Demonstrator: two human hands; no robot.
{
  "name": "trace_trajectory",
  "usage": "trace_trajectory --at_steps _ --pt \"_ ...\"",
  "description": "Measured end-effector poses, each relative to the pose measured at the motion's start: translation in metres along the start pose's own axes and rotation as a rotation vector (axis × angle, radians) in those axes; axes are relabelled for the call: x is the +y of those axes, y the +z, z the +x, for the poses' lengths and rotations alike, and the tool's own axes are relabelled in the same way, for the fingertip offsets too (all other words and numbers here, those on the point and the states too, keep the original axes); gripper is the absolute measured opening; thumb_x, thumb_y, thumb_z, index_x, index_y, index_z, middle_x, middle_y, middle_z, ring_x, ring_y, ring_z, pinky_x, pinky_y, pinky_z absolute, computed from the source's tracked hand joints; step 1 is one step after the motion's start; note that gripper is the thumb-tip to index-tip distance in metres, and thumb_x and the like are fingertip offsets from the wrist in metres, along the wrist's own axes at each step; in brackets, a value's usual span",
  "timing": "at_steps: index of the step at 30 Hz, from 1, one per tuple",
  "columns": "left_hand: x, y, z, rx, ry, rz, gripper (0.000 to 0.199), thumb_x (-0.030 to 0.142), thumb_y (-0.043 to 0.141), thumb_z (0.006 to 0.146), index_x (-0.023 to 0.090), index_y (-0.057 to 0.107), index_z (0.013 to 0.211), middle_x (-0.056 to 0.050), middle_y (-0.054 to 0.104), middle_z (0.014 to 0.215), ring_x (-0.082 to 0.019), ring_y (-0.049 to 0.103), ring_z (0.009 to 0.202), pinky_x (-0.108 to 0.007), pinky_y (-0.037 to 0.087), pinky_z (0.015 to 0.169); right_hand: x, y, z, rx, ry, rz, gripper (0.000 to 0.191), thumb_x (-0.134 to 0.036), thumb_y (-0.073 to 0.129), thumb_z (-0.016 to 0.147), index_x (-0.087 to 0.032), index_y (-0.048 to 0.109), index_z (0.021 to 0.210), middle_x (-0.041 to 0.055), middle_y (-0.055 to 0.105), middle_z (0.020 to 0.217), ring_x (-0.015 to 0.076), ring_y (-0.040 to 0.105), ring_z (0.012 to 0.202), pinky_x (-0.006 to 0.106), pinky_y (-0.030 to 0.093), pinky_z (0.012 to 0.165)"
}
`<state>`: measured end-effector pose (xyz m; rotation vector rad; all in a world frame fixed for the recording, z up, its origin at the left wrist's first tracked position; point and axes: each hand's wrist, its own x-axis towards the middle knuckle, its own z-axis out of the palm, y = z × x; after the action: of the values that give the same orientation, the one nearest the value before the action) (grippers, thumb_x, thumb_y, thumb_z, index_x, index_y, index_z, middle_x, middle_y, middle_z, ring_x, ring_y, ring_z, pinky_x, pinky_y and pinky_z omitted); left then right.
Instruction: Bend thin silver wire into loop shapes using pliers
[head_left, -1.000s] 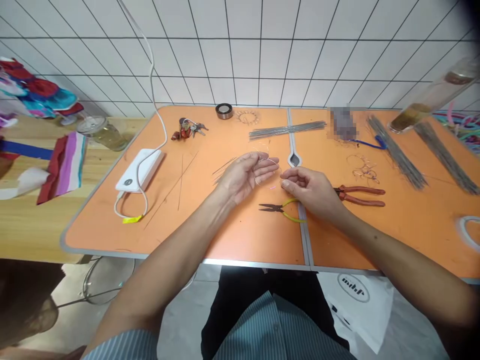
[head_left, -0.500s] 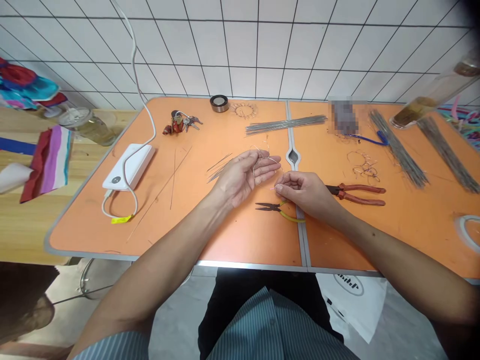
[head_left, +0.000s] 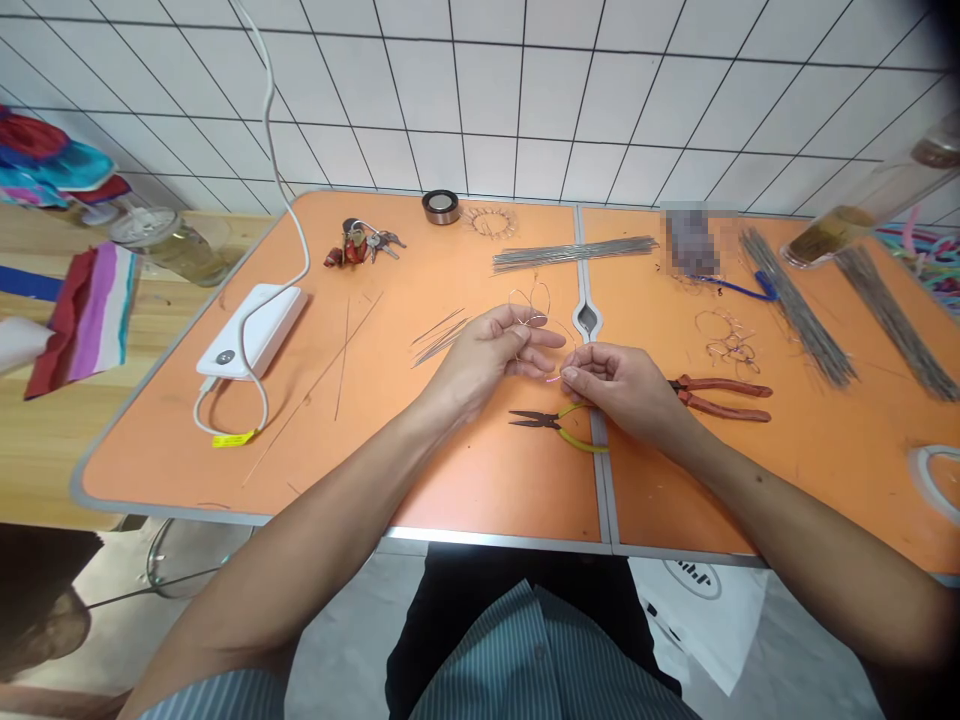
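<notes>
My left hand (head_left: 491,362) is closed in a loose pinch, palm partly up, on a thin wire bent into loops (head_left: 540,296). The loops stand above its fingertips. Just to the right, my right hand (head_left: 619,388) pinches a thin wire end with a pinkish tip; whether it belongs to the same piece I cannot tell. Needle-nose pliers with yellow handles (head_left: 576,438) lie below the hands, partly under my right hand. Red-handled pliers (head_left: 726,385) rest beside my right wrist, their jaws partly hidden. Several short straight wires (head_left: 435,345) lie left of my left hand.
Wire bundles (head_left: 574,252) lie along the back and right of the orange table (head_left: 487,480). A tape roll (head_left: 440,207), keys (head_left: 367,245), a white power bank (head_left: 251,330) with its cable, and bent wire pieces (head_left: 727,340) are around. Another person's head (head_left: 45,600) shows at lower left.
My left hand has turned slightly and its fingers have curled more around the looped wire. My right hand has shifted slightly right, still pinching. The view has shifted a little.
</notes>
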<state>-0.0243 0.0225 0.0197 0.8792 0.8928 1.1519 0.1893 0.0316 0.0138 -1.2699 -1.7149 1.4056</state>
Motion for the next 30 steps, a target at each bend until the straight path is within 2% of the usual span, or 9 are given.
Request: trace_trajectory --at_steps 6,12,16,24,30 --pt "0.001 0.000 -0.001 -0.021 0.018 0.062 0.011 0.018 0.065 0.099 0.014 0.069 0.108 -0.013 0.085 0.103 -0.014 0.075 0.063 -0.027 0.059 0.065 -0.001 -0.006 0.001 -0.024 0.018 0.038 0.026 -0.042 0.083 0.085 -0.020 0.070 0.091 0.0036 0.075 0.083 0.0174 0.070 0.075 0.033 0.058 0.074" --pt "-0.001 0.003 -0.004 -0.056 -0.029 0.081 0.010 0.017 0.066 0.096 0.014 0.070 0.105 -0.013 0.085 0.100 -0.014 0.074 0.062 -0.027 0.058 0.063 -0.008 -0.014 0.000 0.042 -0.022 -0.047 0.021 -0.039 0.078 0.089 -0.020 0.070 0.093 0.0032 0.073 0.080 0.0171 0.069 0.071 0.031 0.055 0.068" --pt "-0.006 0.003 -0.004 -0.090 -0.034 0.101 0.012 0.018 0.066 0.097 0.015 0.071 0.107 -0.013 0.085 0.101 -0.015 0.076 0.066 -0.027 0.058 0.066 -0.010 -0.014 0.000 0.061 -0.057 -0.081 0.018 -0.037 0.074 0.091 -0.020 0.070 0.093 0.0038 0.074 0.082 0.0171 0.068 0.072 0.031 0.054 0.069" --pt "-0.006 0.008 -0.007 -0.069 -0.053 0.187 0.013 0.014 0.061 0.100 0.015 0.072 0.106 -0.012 0.085 0.102 -0.016 0.078 0.073 -0.029 0.062 0.074 -0.009 -0.009 -0.001 0.131 -0.147 -0.230 0.014 -0.033 0.067 0.094 -0.020 0.071 0.094 0.0041 0.074 0.088 0.0179 0.065 0.077 0.033 0.049 0.070" --pt "-0.011 0.010 -0.007 -0.089 -0.085 0.204 0.011 0.016 0.063 0.099 0.015 0.074 0.104 -0.012 0.084 0.103 -0.017 0.080 0.076 -0.029 0.064 0.075 -0.010 -0.006 -0.001 0.150 -0.149 -0.238 0.014 -0.033 0.066 0.095 -0.021 0.071 0.094 0.0048 0.077 0.088 0.0203 0.069 0.080 0.034 0.049 0.073"
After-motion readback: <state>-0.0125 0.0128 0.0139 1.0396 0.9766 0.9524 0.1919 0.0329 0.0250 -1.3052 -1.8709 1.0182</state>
